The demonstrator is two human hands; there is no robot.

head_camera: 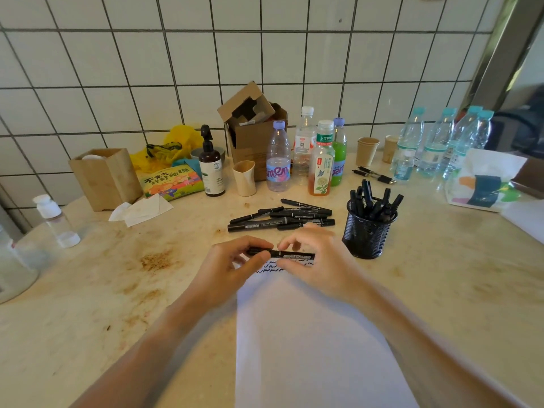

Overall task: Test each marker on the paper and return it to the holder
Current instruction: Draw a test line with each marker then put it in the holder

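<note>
Nearest the camera, a white sheet of paper lies flat on the tabletop, with rows of black squiggles at its far edge. Just above those marks, both hands hold one black marker level, crosswise to the view. The left hand pinches the cap end between thumb and fingers; the right hand grips the printed barrel the same way. Whether the cap is going on or coming off cannot be told.

The marker looks light, stiff and smooth-sided, so it should need only a fingertip pinch; the barrel's middle is the sound place to hold while the other hand works the cap, which likely snaps rather than twists. The paper is thin and may slide under the tip unless it is steadied.

Beyond the hands, a loose pile of markers lies on the tabletop, probably untested. To their right stands the black mesh holder, upright and bristling with markers, near the right hand. Farther back stand bottles, paper cups and a cardboard box against the tiled wall.
</note>
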